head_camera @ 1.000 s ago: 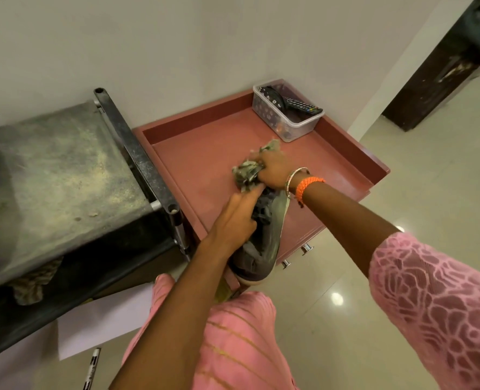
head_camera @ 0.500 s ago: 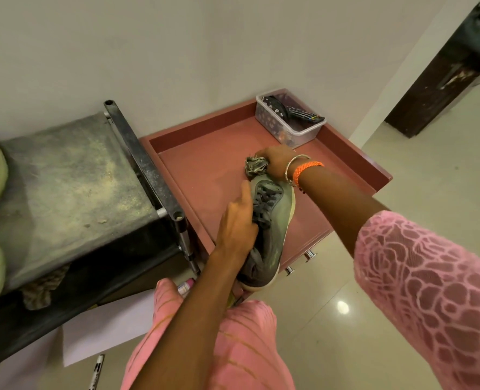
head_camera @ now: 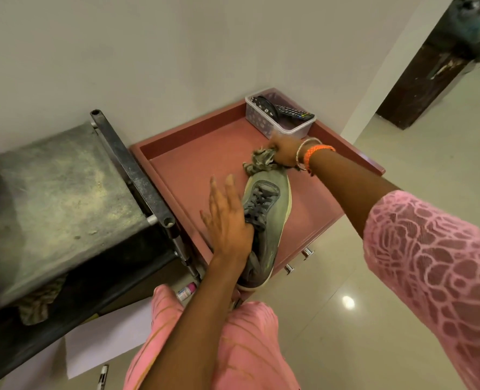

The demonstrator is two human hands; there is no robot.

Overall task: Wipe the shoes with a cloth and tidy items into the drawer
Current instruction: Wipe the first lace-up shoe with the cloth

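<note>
Landmark: the red counter point(head_camera: 194, 153), a tray-like top with a raised lip on all sides, set into the wall corner.

Your dark metal cot point(head_camera: 50, 187) butts against the counter's left lip, its black frame rail point(head_camera: 132, 167) running along that edge, so there is no gap on that side. The far lip meets the wall. The near-right edge faces open tiled floor point(head_camera: 359, 291), with two small drawer knobs point(head_camera: 306, 252) showing just under that edge. The counter's far-left quarter is bare red surface.

The grey shoe point(head_camera: 272, 209) lies lengthwise on the counter, toe pointing toward the far lip, heel overhanging the near edge toward your knees.

Your left hand point(head_camera: 227, 220) rests flat against the shoe's left side near the laces, fingers straight and spread, thumb tucked at the collar. Your right hand point(head_camera: 285, 152) grips a bunched grey cloth point(head_camera: 258, 161) just past the shoe's toe, touching it.

In the counter's far-right corner stands a clear plastic tub point(head_camera: 275, 128), just beyond your right hand. It holds a black remote control point(head_camera: 296, 112), lying slanted, and a dark round item at the far end that is too indistinct to name.

Below the counter's near-left corner, on the floor: a small white bottle point(head_camera: 187, 291), a white sheet of paper point(head_camera: 106, 342), a marker point(head_camera: 102, 375).
</note>
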